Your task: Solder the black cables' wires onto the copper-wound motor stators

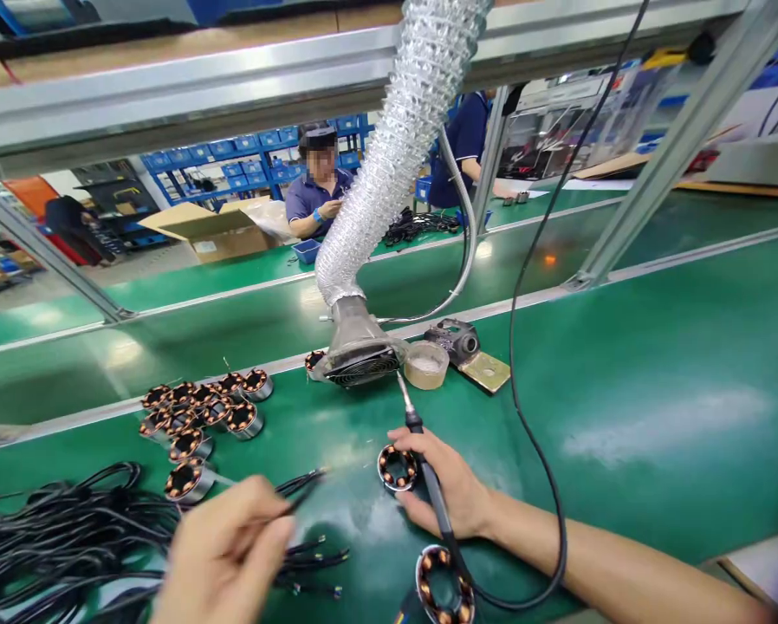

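Glossy green bench [623, 364], right hand [450, 490] gripping slim soldering iron [421, 455], round copper-wound stator [398, 468]

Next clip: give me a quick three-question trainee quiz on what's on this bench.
1. True or false: the right hand holds a soldering iron with its tip pointing away from the person.
2. What does the left hand pinch? A) a black wire B) a roll of tape C) a cardboard box
3. Fill in: the stator beside the right hand's fingers has ______-coloured windings.

Key: 1 true; 2 A; 3 copper.
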A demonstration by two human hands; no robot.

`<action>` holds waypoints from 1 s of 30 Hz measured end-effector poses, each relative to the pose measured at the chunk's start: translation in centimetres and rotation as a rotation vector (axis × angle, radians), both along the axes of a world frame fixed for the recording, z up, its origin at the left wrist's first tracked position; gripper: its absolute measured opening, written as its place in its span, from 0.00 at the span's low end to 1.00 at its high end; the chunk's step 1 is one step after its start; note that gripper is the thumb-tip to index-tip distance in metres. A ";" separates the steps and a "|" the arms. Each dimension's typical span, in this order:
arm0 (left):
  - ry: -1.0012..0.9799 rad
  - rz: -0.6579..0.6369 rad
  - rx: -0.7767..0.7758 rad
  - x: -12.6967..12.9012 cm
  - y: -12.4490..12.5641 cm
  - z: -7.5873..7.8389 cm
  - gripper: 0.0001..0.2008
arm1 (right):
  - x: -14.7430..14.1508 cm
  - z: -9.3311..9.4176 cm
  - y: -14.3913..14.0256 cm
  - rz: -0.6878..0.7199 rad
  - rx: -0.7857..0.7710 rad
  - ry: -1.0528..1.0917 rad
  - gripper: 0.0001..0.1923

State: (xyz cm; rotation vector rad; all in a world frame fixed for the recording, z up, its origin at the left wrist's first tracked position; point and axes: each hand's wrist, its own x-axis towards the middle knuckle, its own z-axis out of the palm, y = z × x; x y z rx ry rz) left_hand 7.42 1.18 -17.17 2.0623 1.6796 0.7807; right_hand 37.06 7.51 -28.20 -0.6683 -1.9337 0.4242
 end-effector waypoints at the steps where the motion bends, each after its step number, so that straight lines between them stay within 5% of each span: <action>1: 0.022 -0.090 -0.015 2.1 0.7 -0.9 0.15 | 0.1 0.5 -0.2 -0.005 0.007 0.026 0.29; 4: 0.076 -0.186 -0.049 6.1 2.5 -3.6 0.14 | -0.1 2.1 -1.2 0.006 -0.071 0.149 0.24; 8: 0.098 -0.216 -0.086 6.9 2.8 -5.4 0.13 | -1.3 3.6 -1.6 -0.013 -0.151 0.181 0.14; 17: -0.062 -0.324 -0.247 7.4 4.0 -3.5 0.18 | -2.9 4.0 -0.5 -0.012 -0.088 0.233 0.16; 20: -0.183 -0.360 -0.252 7.9 4.5 -4.0 0.18 | -3.4 3.4 -0.6 -0.007 -0.065 0.243 0.15; 25: -0.441 -0.291 -0.486 8.7 4.4 -5.4 0.21 | -3.4 2.9 -0.7 -0.042 -0.101 0.279 0.17; 30: -0.426 -0.284 -0.441 8.7 4.1 -5.4 0.21 | -3.4 2.6 -0.8 -0.062 -0.183 0.236 0.18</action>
